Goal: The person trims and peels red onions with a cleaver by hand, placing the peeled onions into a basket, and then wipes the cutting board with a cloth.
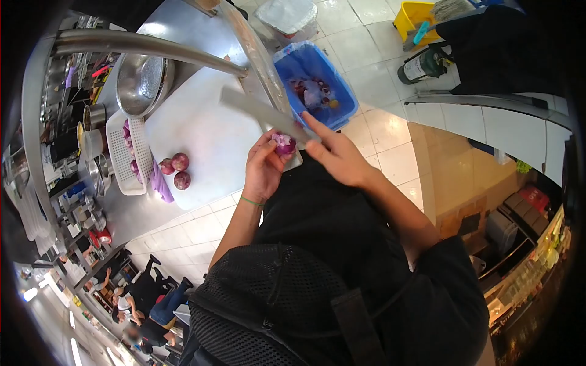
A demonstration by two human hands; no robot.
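Near the cutting board's edge, my left hand (264, 166) holds a partly peeled red onion (284, 144) in its fingers. My right hand (339, 154) is closed around a broad knife (253, 111), whose blade points to the upper left, over the white cutting board (207, 116) and beside the onion. The knife's handle is hidden in the hand. Three red onions (180, 161) lie together at the board's left part. A white perforated basket (141, 152) with more purple onions (127, 135) in it stands left of the board, with a purple cloth (160, 185) beside it.
A blue bin (348, 107) with onion scraps stands on the floor beyond the board. Metal bowls (141, 85) sit at the upper left under a steel bar (152, 47). A yellow bucket (403, 24) and a green canister (421, 67) are at upper right. Several people (146, 293) are at lower left.
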